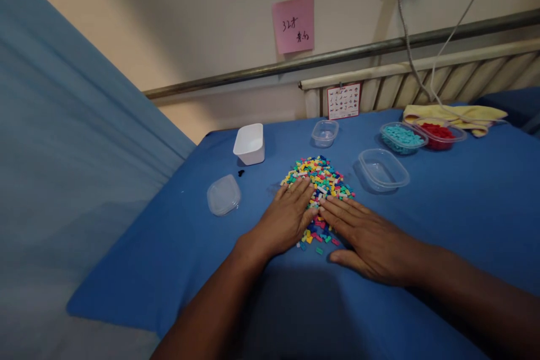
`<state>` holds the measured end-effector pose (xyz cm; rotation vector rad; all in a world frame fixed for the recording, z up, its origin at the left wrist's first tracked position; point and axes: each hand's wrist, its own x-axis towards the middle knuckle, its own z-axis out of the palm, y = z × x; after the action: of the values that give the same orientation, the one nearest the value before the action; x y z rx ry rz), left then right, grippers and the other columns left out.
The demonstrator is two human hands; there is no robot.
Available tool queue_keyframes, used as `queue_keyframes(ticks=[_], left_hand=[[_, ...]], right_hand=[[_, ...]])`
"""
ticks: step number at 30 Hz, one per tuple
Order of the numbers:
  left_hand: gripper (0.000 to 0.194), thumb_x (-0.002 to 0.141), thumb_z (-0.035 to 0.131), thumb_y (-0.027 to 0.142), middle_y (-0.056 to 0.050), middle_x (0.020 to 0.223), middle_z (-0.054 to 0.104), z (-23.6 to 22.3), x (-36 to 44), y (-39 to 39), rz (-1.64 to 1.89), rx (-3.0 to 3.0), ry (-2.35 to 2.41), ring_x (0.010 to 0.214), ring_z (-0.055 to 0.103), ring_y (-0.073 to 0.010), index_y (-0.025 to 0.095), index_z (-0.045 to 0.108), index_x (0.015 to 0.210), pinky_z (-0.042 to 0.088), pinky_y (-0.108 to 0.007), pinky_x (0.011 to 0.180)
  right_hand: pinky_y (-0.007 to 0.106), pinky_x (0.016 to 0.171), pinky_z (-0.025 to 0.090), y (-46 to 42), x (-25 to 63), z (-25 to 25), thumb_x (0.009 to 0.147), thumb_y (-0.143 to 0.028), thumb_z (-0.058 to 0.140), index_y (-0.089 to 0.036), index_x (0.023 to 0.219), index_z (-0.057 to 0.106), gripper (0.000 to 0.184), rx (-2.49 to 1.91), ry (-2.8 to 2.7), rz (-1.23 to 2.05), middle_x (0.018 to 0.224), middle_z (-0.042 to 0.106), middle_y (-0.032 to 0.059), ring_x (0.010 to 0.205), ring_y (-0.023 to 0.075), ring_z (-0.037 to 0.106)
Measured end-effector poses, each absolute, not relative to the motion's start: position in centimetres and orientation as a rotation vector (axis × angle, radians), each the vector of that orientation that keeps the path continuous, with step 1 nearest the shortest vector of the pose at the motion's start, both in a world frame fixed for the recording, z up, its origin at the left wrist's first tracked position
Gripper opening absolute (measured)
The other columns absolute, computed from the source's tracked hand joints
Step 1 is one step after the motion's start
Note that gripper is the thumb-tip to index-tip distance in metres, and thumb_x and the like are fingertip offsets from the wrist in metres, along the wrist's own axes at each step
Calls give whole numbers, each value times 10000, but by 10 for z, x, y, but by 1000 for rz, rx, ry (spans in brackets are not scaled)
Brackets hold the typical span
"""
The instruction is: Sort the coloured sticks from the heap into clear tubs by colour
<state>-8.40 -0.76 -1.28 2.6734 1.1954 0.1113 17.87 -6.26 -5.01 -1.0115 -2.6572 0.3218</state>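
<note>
**A:** So how far along is this?

**B:** Part way, I'd say. The mixed heap [318,177] sits mid-frame: little yellow, white, pink, green and blue pieces all jumbled. Two colours already have their own tubs though, so the heap looks like what's left.

**A:** Which way does the heap point?

**B:** Long axis runs roughly top to bottom of the frame, with a thin straggly tail at the lower end. Single pieces lie every which way.

**A:** And the hands?

**B:** Left hand [289,214] is palm down on the heap's left edge, fingers aimed upper right. Right hand [363,230] lies along the lower right edge, fingers aimed upper left, thumb stuck out. Both are spread flat, not clamped on anything, thumb side of the left near the right's fingertips. Can't tell if any piece is trapped underneath.

**A:** What's around it?

**B:** Just right, a clear tub [383,171] showing its bare bottom. Past that, upper right, teal pieces [403,135] and red pieces [436,131], each in a tub. Above the heap, a smaller clear tub [324,135]; upper left of it, a white box [248,149]; left, a clear lid-like thing [223,196]. All on a blue desk [464,202].
</note>
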Motion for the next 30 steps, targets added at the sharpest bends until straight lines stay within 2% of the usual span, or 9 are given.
queue_keyframes(ticks=[4, 10, 15, 21, 26, 30], left_hand=[[650, 1176, 248, 525, -115, 1802, 243, -8, -86, -8, 216, 2614, 1268, 1694, 163, -248, 184, 324, 1723, 175, -560, 1375], [596, 1171, 317, 509, -103, 1794, 275, -6, -91, -9, 137, 2621, 1148, 1691, 175, -243, 231, 402, 1691, 125, -557, 1381], [624, 1178, 244, 519, -88, 1803, 252, -10, -96, -2, 236, 2530, 1314, 1693, 165, -224, 217, 347, 1714, 139, -557, 1379], [637, 1167, 301, 517, -107, 1802, 242, -15, -83, -1, 78, 2643, 1302, 1696, 153, -253, 181, 364, 1705, 126, -573, 1376], [659, 1175, 202, 529, -98, 1814, 213, -13, -89, 2, 207, 2577, 1466, 1698, 137, -238, 198, 293, 1737, 142, -545, 1376], [677, 1168, 237, 533, -128, 1820, 160, -16, -98, 3, 47, 2536, 1544, 1698, 125, -296, 176, 272, 1742, 144, -607, 1362]], right_hand=[[602, 1339, 308, -62, 181, -53, 1094, -673, 500, -153, 1739, 317, 848, -1044, -2619, 260, 1777, 307, 179, 1658, 362, 297], [595, 1320, 354, -65, 187, -58, 1097, -664, 502, -186, 1754, 277, 843, -1035, -2634, 215, 1781, 307, 163, 1656, 354, 307], [601, 1324, 344, -65, 190, -59, 1097, -654, 513, -195, 1769, 208, 869, -1046, -2591, 187, 1796, 268, 160, 1660, 353, 295], [597, 1325, 342, -61, 184, -61, 1095, -667, 506, -157, 1742, 308, 848, -1014, -2601, 187, 1771, 326, 183, 1649, 363, 318], [618, 1330, 323, -59, 181, -62, 1092, -687, 491, -146, 1735, 321, 858, -1055, -2575, 198, 1775, 315, 182, 1658, 364, 295], [625, 1317, 345, -55, 182, -63, 1099, -687, 466, -136, 1725, 347, 842, -1109, -2565, 237, 1775, 315, 187, 1653, 368, 307]])
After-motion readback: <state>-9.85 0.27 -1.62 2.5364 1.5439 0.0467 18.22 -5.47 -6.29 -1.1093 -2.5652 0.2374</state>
